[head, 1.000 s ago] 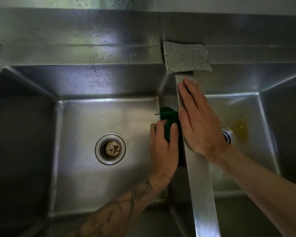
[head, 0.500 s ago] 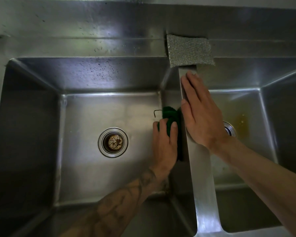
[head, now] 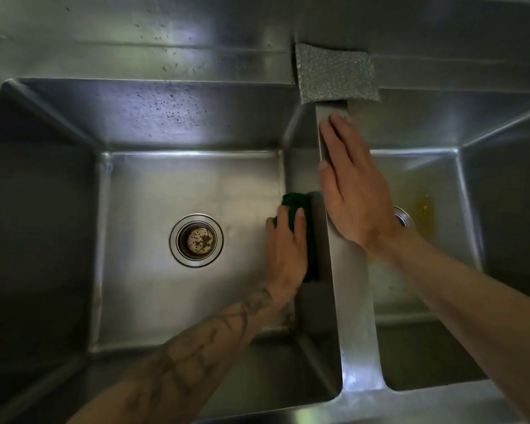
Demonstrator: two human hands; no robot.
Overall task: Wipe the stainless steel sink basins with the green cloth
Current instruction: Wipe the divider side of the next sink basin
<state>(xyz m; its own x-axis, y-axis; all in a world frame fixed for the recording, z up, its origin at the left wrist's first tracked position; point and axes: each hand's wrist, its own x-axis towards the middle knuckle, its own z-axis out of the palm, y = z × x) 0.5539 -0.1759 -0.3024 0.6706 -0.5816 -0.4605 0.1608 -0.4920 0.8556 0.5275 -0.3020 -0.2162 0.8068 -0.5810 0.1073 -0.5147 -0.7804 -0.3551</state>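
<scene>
A double stainless steel sink fills the view. My left hand (head: 285,252) presses the dark green cloth (head: 309,240) flat against the right wall of the left basin (head: 153,191), fingers straight over the cloth. Most of the cloth is hidden under that hand. My right hand (head: 352,191) rests flat, fingers straight, on the steel divider (head: 354,316) between the two basins. The right basin (head: 447,191) shows a yellowish stain near its drain.
A grey scouring pad (head: 335,73) lies on the back ledge at the top of the divider. The left basin's drain strainer (head: 196,240) holds brown debris. The right basin's drain (head: 406,216) is partly hidden by my right wrist. Water drops speckle the left basin's back wall.
My left hand and the cloth have slid slightly toward me along the left basin's right wall. My right hand stays flat on the divider. The camera has shifted a little.
</scene>
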